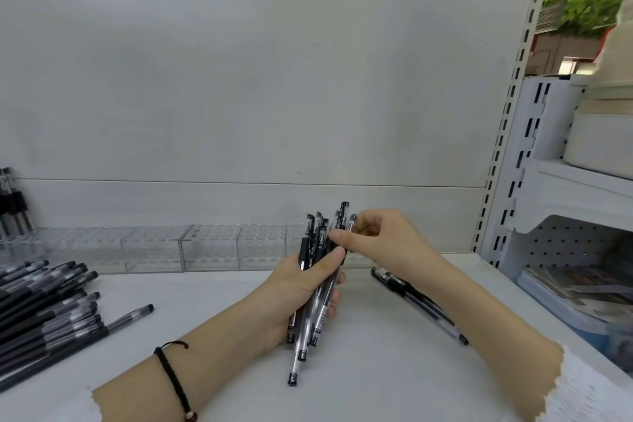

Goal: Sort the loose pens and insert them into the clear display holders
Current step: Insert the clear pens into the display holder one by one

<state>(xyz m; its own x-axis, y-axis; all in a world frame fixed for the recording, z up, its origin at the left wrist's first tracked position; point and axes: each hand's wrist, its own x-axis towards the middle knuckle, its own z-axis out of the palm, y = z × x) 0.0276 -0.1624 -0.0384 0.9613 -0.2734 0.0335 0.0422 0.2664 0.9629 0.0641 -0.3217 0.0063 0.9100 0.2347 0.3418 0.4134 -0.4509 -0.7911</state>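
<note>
Leaning slightly to the right over the white table [376, 377], a bundle of pens [306, 245] is gripped by the left hand [298, 288]. Its fingers are curled round the barrels and its thumb is pressed across the front. The capped ends are pointed up and away, and the lower ends are seen below the palm at uneven lengths. Whether the lowest end touches the table cannot be told.

The outer pen [351, 221], at the right edge of the bundle, is pinched near its top between thumb and forefinger of the right hand [380, 240]. The other fingers of that hand are curled in.

A black cord bracelet [171, 373] is worn on the left wrist, and a white lace sleeve [589, 387] is seen on the right forearm.

A row of clear display holders [154, 247] is set along the back of the table, just behind the bundle. A few standing pens [13, 209] are held at its far-left end. A pile of loose pens [44, 301] is laid at the left edge, with a stray pen [130, 317] just beside it. Two more pens [411, 298] are laid under the right forearm. A white shelf unit [548, 181] is placed to the right.
</note>
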